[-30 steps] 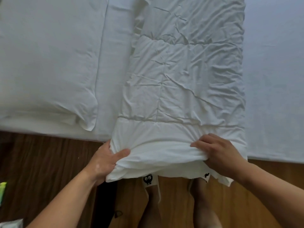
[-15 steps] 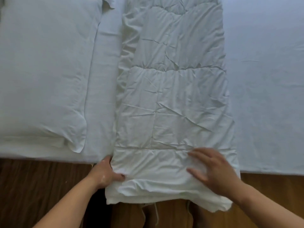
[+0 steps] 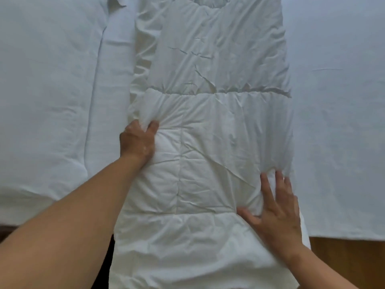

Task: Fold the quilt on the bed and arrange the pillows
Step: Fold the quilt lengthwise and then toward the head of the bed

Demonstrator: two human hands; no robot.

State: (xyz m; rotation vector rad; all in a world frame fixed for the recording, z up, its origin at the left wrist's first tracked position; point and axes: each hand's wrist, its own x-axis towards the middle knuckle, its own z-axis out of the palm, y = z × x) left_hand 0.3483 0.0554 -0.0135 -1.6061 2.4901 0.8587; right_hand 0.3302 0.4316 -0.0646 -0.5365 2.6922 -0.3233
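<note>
Quilt [image 3: 208, 147], white and creased, lies on the bed [image 3: 337, 122] as a long narrow strip running from the bottom centre of the frame to the top centre. Its near end hangs past the mattress edge, by the wooden floor [image 3: 354, 259] at lower right. The left hand [image 3: 137, 142] sits at the strip's left edge, just left of frame centre, thumb and curled fingers bunching a pinch of the fabric so that folds radiate from it. The right hand [image 3: 277, 213] lies flat on the strip's right side, lower right of centre, fingers straight and spread, pressing on the cover. A white pillow [image 3: 45, 90] fills the left of the frame, with a band of sheet between it and the quilt.
</note>
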